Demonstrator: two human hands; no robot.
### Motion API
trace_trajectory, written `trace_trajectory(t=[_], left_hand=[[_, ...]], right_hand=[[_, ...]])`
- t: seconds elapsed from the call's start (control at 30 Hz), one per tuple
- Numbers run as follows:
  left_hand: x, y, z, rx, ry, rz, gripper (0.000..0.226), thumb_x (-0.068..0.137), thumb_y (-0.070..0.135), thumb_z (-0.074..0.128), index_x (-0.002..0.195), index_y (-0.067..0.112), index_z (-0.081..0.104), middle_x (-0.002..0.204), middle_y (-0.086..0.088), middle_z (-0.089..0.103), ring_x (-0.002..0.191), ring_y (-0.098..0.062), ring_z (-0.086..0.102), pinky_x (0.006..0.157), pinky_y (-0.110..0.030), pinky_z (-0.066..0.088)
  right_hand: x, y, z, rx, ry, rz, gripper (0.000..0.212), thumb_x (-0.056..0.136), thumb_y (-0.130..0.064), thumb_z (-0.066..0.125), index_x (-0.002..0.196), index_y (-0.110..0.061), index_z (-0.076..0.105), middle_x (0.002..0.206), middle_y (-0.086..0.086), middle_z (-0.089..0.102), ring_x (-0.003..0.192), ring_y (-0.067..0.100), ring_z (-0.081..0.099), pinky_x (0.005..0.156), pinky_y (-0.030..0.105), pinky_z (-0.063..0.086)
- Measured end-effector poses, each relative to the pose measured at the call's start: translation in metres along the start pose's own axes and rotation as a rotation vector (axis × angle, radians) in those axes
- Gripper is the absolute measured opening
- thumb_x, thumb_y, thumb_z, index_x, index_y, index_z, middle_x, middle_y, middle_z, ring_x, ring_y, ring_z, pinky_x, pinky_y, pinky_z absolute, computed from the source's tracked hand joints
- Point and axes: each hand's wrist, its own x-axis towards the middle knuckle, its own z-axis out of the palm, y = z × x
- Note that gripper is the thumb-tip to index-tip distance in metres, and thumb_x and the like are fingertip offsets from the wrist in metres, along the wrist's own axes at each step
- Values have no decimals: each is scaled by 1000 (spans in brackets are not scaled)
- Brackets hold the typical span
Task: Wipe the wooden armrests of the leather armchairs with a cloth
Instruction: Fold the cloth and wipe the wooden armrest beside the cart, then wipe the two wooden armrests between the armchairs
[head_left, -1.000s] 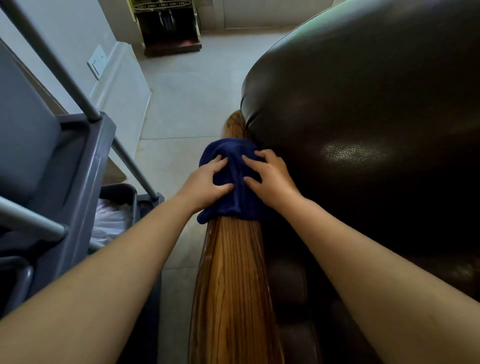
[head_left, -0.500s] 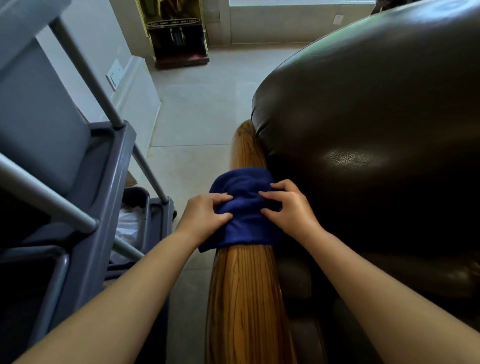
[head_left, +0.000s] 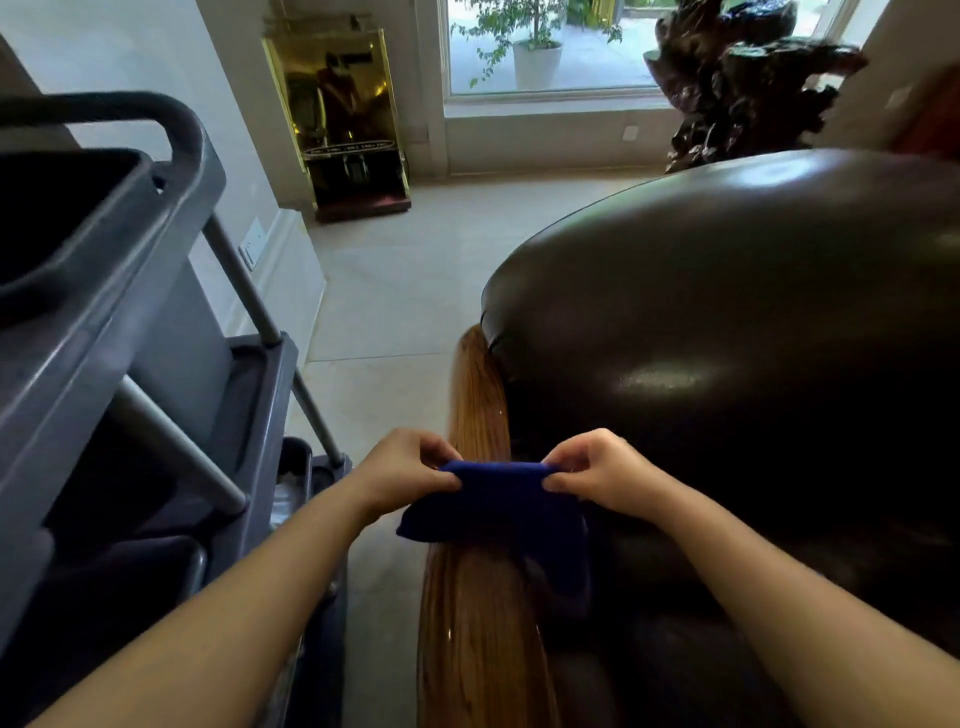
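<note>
A glossy wooden armrest (head_left: 478, 395) runs away from me along the left side of a dark leather armchair (head_left: 753, 322). A dark blue cloth (head_left: 498, 501) lies draped across the armrest near me. My left hand (head_left: 402, 470) pinches the cloth's upper left edge. My right hand (head_left: 597, 473) pinches the upper right edge. Both hands lift that edge slightly off the wood while the lower part of the cloth still hangs over the armrest.
A grey cleaning cart (head_left: 119, 364) with metal posts stands close on the left. Pale floor tiles (head_left: 395, 291) stretch ahead to a brass-framed cabinet (head_left: 348, 124), a window with a potted plant (head_left: 535, 47) and a dark carved wood sculpture (head_left: 737, 88).
The cloth slid back along the armrest toward me. My hands went from pressing flat on it to pinching its top edge and raising it. The camera tilted up.
</note>
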Motion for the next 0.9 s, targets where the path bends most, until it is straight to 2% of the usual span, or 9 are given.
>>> trace_trajectory(t=[0.1, 0.23, 0.3, 0.37, 0.47, 0.63, 0.73, 0.83, 0.9], left_hand=[[-26, 49, -17, 54, -68, 37, 19, 73, 4, 65, 76, 23, 69, 74, 4, 69, 69, -6, 65, 61, -15, 48], [-71, 127, -33, 98, -125, 114, 20, 74, 2, 62, 81, 21, 68, 78, 2, 68, 75, -10, 64, 65, -17, 49], [-94, 171, -36, 116, -144, 170, 21, 76, 2, 61, 90, 15, 69, 84, -1, 69, 80, -11, 65, 68, -19, 52], [-122, 218, -32, 138, -173, 209, 23, 78, 2, 60, 97, 12, 68, 92, -5, 69, 87, -15, 65, 73, -23, 55], [-144, 271, -24, 176, -199, 262, 23, 79, 4, 61, 98, 16, 68, 98, -6, 70, 91, -17, 66, 77, -29, 57], [-192, 378, 32, 205, -220, 391, 24, 77, 4, 65, 85, 26, 71, 76, 9, 72, 71, -4, 67, 62, -18, 56], [-218, 427, 80, 228, -236, 461, 23, 76, 3, 66, 88, 21, 71, 77, 7, 71, 68, -2, 64, 63, -17, 53], [-251, 468, 149, 229, -246, 515, 25, 75, 3, 66, 85, 24, 71, 72, 11, 70, 62, 4, 63, 55, -8, 47], [-272, 487, 198, 215, -247, 521, 24, 75, 2, 66, 84, 25, 71, 70, 11, 69, 61, 5, 63, 55, -9, 47]], right_hand=[[-36, -32, -34, -19, -9, -3, 18, 77, -17, 72, 73, -35, 72, 73, -7, 74, 71, 2, 68, 69, 21, 52], [-106, -84, -89, -63, 10, -18, 23, 77, -12, 70, 69, -33, 70, 56, -19, 67, 54, -7, 59, 55, 7, 43], [-147, -110, -120, -85, 22, -21, 24, 79, -7, 67, 72, -30, 69, 51, -19, 65, 49, -7, 55, 50, 7, 41], [-196, -131, -151, -79, 61, -14, 23, 80, -4, 65, 75, -25, 69, 51, -15, 64, 49, -6, 55, 49, 11, 44], [-248, -146, -185, -85, 104, -14, 21, 82, -2, 63, 79, -21, 70, 61, -12, 66, 55, -5, 58, 52, 14, 48], [-377, -142, -247, -89, 245, 5, 15, 82, -5, 63, 83, -18, 70, 73, -8, 67, 60, -4, 61, 54, 13, 49], [-447, -120, -274, -113, 323, 15, 12, 81, -9, 65, 82, -21, 71, 74, -8, 68, 65, 0, 62, 56, 16, 52], [-527, -85, -299, -132, 363, 21, 12, 82, -12, 65, 81, -23, 70, 77, -6, 69, 71, 6, 63, 57, 18, 52], [-577, -60, -314, -152, 383, 13, 14, 83, -13, 65, 80, -26, 70, 77, -6, 70, 72, 7, 65, 59, 20, 54]])
